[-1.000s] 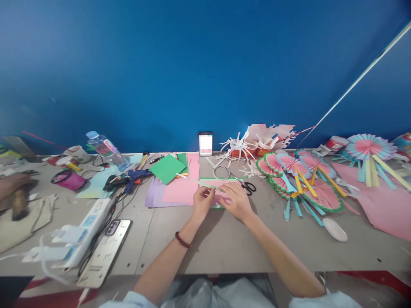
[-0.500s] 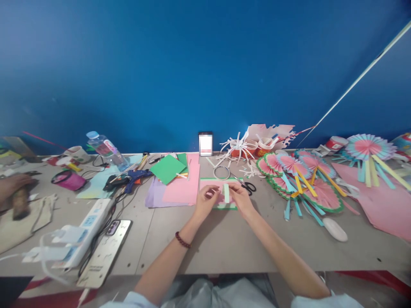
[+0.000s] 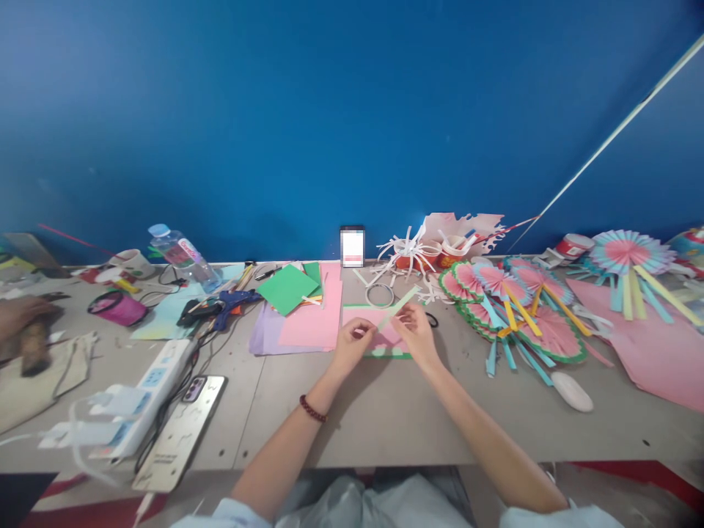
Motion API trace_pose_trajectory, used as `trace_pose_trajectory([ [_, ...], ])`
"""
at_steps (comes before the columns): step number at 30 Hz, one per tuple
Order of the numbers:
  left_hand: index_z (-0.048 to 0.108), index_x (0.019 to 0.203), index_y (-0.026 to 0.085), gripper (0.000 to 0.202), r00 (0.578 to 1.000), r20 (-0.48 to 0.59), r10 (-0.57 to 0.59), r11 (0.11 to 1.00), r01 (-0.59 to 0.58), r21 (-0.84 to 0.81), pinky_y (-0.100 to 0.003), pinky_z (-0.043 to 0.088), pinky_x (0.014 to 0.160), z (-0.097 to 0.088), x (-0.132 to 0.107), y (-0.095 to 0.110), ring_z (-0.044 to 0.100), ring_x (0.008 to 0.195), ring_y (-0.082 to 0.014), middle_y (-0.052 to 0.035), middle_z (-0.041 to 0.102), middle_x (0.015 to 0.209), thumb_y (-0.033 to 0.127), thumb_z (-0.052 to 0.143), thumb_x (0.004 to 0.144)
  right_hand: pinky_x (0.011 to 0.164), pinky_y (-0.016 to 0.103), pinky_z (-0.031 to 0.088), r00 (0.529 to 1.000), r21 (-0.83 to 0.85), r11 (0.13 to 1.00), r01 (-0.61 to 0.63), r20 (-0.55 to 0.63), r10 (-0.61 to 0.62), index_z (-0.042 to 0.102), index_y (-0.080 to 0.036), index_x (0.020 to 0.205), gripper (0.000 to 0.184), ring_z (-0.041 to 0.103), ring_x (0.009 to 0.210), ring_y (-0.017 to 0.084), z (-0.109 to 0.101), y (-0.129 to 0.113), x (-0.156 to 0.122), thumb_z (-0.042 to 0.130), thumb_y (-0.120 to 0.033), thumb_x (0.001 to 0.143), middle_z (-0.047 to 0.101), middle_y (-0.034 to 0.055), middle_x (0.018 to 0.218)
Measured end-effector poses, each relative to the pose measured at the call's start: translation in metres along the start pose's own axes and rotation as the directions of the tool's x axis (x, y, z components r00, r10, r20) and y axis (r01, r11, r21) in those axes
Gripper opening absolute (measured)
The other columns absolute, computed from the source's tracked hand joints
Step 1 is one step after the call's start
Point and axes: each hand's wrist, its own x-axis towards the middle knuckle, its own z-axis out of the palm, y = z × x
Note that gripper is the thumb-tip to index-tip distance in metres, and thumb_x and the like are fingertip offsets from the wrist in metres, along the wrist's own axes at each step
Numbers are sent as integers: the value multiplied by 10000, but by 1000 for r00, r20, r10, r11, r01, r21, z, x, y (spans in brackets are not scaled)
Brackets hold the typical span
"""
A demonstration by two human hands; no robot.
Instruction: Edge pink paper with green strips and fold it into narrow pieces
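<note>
A pale green strip (image 3: pixel 398 307) slants up to the right between my two hands. My left hand (image 3: pixel 355 341) is closed, its thumb and forefinger pinching the strip's lower end. My right hand (image 3: pixel 415 334) has bent fingers against the strip farther up, with its upper end sticking out beyond them. Beneath both hands lies a pink sheet with green edges (image 3: pixel 393 357), partly covered by them. Just behind it rests a grey tape ring (image 3: pixel 379 295). Scissors (image 3: pixel 432 320) are mostly hidden behind my right hand.
Pink and purple sheets (image 3: pixel 269 334) with green paper (image 3: pixel 289 288) lie to the left. Pleated paper fans (image 3: pixel 555 334) crowd the right. A power strip (image 3: pixel 159 385), a phone (image 3: pixel 181 433) and a glue gun (image 3: pixel 228 304) are at left; another person's hand (image 3: pixel 22 319) shows far left.
The pale green strip has gone from upright to slanting, and more of its length shows. My right hand has turned and covers more of the scissors; my left hand has barely moved.
</note>
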Motion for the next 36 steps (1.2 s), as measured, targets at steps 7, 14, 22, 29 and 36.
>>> trace_pose_trajectory([
  [7,640,760,184,74,964,171,205,939,-243,242,-232,431,620,0,-10,4,557,745,-147,-45,607,811,216,574,765,915,416,417,767,-626,534,569,170,-618,601,-208,963,155,581,974,246,-40,-42,-2,566,-247,817,657,91,956],
  [14,649,829,190,132,889,358,285,865,-399,303,-263,458,712,5,-19,7,565,844,-166,-64,614,888,207,518,834,731,348,475,801,-536,657,530,570,-181,671,-242,766,140,622,727,213,-56,-38,-9,571,-322,823,698,33,760],
  [22,614,1117,217,277,936,271,223,877,-315,364,-274,466,692,11,-21,-7,590,772,-156,-56,656,915,280,545,857,572,272,428,906,-422,904,65,404,123,624,-213,695,198,554,566,161,-74,-21,-15,572,-385,777,606,-14,604],
  [29,653,942,186,146,760,597,256,503,-632,590,-328,455,739,13,-21,-24,580,867,-208,-76,637,908,168,546,844,450,204,321,825,-494,863,-104,442,352,585,-185,681,286,449,467,103,-91,6,1,588,-465,740,517,-44,542],
  [36,644,932,192,126,743,642,191,381,-659,649,-319,444,766,14,-20,-28,567,888,-189,-46,619,897,187,530,879,437,211,273,770,-633,773,-47,470,432,531,-171,665,343,362,416,75,-84,-4,14,569,-504,739,437,-50,496],
])
